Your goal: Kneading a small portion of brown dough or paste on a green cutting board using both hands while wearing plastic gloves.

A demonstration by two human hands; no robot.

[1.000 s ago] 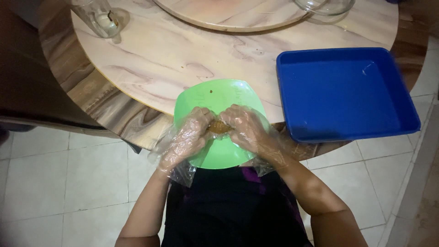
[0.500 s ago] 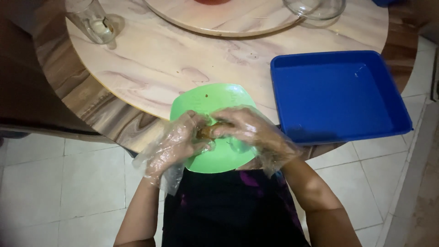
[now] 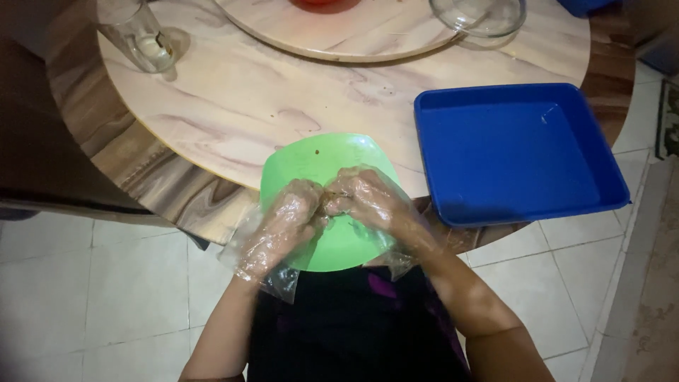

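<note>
Left hand (image 3: 283, 226) and right hand (image 3: 368, 201), both in loose clear plastic gloves, met at centre frame over the green plate (image 3: 311, 159), fingers closed together on a small brown lump of food (image 3: 327, 205). Lump largely hidden between the fingertips; its kind could not be determined. Plate sat at the near edge of the round marble worktop (image 3: 233, 106), overhanging slightly. Blue tray (image 3: 516, 152) lay right of centre, just beside the plate. Drinking glass (image 3: 141, 39) stood upper left. Judgement: work was best kept low over the plate so crumbs fell there, with gentle, even pressure.

Head view, looking steeply down, close over table (image 3: 233, 106) edge
</note>
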